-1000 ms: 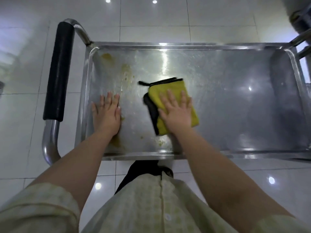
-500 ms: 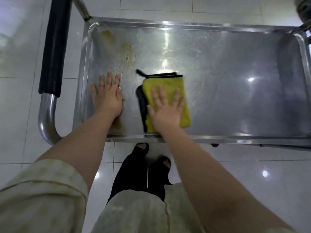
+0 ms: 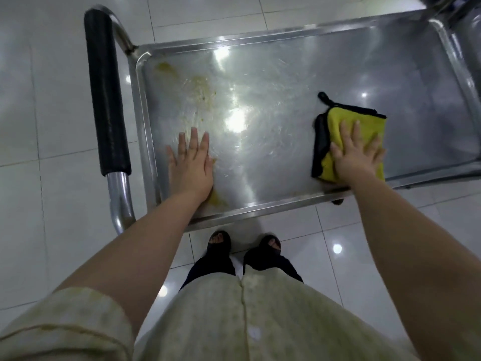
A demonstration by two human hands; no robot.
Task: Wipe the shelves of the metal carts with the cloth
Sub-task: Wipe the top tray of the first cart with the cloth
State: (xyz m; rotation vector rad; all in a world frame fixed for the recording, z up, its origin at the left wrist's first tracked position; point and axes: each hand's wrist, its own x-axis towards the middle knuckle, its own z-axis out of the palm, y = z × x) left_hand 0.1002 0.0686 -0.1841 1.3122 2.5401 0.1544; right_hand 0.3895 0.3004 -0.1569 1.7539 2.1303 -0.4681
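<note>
Top shelf (image 3: 286,82) of the metal cart: the yellow cloth (image 3: 364,123) (black-edged, folded) lies flat at the shelf's front edge, right of centre. The right hand (image 3: 356,157) presses on it palm down, fingers straight and slightly spread, not curled round the fabric. The left hand (image 3: 191,168) rests flat on bare metal near the front left corner, fingers straight and nearly together. Yellowish residue (image 3: 200,84) marks the rear left area. A further smear (image 3: 217,199) sits beside the left wrist.
</note>
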